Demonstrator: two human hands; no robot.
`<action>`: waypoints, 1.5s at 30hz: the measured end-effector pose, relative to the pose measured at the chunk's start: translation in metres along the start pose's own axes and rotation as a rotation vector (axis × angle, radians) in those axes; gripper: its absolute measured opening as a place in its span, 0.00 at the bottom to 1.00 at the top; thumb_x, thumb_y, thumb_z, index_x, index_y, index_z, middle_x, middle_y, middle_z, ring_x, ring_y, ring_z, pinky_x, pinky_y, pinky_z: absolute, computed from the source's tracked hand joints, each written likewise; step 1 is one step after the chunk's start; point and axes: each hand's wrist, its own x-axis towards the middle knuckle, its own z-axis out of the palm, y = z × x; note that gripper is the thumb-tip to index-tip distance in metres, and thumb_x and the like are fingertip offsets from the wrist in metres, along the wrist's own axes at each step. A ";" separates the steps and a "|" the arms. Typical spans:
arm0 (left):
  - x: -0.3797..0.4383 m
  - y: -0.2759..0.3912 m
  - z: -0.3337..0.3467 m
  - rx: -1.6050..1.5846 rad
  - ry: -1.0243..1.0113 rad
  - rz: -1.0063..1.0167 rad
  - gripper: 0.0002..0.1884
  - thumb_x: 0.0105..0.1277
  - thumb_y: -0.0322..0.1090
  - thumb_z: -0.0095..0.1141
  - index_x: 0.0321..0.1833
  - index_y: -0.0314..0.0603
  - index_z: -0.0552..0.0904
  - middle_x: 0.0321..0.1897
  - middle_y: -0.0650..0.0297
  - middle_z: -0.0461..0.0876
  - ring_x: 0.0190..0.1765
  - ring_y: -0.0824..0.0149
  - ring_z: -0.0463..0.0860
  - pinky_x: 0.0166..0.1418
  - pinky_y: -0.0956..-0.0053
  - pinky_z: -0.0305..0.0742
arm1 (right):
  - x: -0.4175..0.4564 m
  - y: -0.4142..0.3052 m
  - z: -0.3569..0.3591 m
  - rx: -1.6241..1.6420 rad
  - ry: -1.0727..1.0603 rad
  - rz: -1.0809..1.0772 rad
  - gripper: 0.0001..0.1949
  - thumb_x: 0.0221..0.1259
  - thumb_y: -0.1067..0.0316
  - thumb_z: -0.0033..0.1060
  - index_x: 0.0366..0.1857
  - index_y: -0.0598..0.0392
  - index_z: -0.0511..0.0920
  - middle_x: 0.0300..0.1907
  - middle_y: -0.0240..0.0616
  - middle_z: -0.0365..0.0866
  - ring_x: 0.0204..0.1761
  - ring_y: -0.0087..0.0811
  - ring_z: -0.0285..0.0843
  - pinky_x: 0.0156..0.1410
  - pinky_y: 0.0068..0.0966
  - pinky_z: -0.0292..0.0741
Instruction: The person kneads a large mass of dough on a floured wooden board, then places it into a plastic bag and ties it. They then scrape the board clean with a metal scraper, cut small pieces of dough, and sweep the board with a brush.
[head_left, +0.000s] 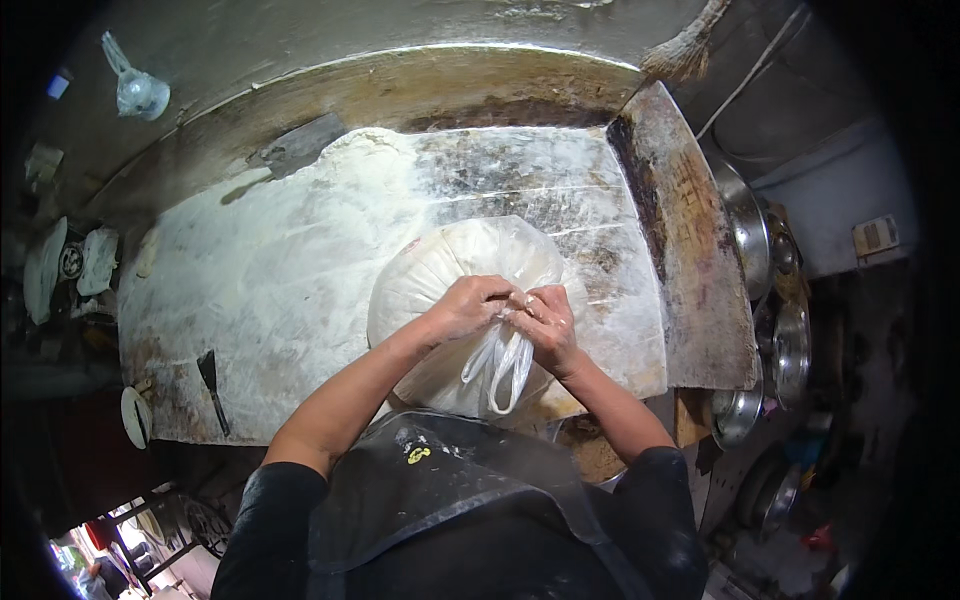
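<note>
A large, rounded clear plastic bag (420, 281) sits on the floured wooden worktable (292, 247), close to its front edge. Pale contents, possibly dough, fill it. Over the bag's gathered neck, my left hand (474, 306) pinches the plastic with bent fingers. My right hand (549, 324) grips the same gathered plastic from the other side, and the two hands' fingertips meet. White residue coats the right fingers. Below them hang the bag's looped handles (511, 371). The fingers hide the exact point where the plastic is gathered.
Flour (367, 161) is heaped along the table's back, beside a flat grey scraper (304, 146). A dark-bladed scraper (212, 390) lies front left. A raised wooden board (686, 247) walls the right side, with metal basins (791, 352) beyond. A brush (686, 49) hangs at back right.
</note>
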 end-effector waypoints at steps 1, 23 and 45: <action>0.003 0.003 -0.008 -0.076 -0.080 -0.064 0.14 0.65 0.28 0.56 0.53 0.36 0.82 0.36 0.62 0.84 0.38 0.69 0.81 0.46 0.74 0.76 | -0.001 0.001 0.003 0.011 0.056 0.042 0.17 0.44 0.72 0.64 0.43 0.53 0.83 0.46 0.37 0.83 0.41 0.37 0.78 0.47 0.33 0.72; 0.009 0.000 -0.019 0.474 -0.058 0.047 0.05 0.56 0.35 0.58 0.32 0.42 0.81 0.25 0.55 0.82 0.31 0.51 0.83 0.36 0.60 0.76 | -0.018 -0.036 0.025 1.680 0.794 1.319 0.18 0.78 0.53 0.42 0.29 0.50 0.71 0.29 0.36 0.73 0.26 0.28 0.69 0.29 0.19 0.66; -0.112 0.001 -0.032 0.436 0.462 -0.105 0.19 0.62 0.37 0.59 0.57 0.53 0.80 0.46 0.63 0.84 0.43 0.58 0.86 0.48 0.67 0.80 | -0.162 -0.031 -0.014 1.171 0.547 1.362 0.09 0.74 0.64 0.51 0.44 0.59 0.74 0.39 0.40 0.77 0.41 0.33 0.77 0.47 0.26 0.76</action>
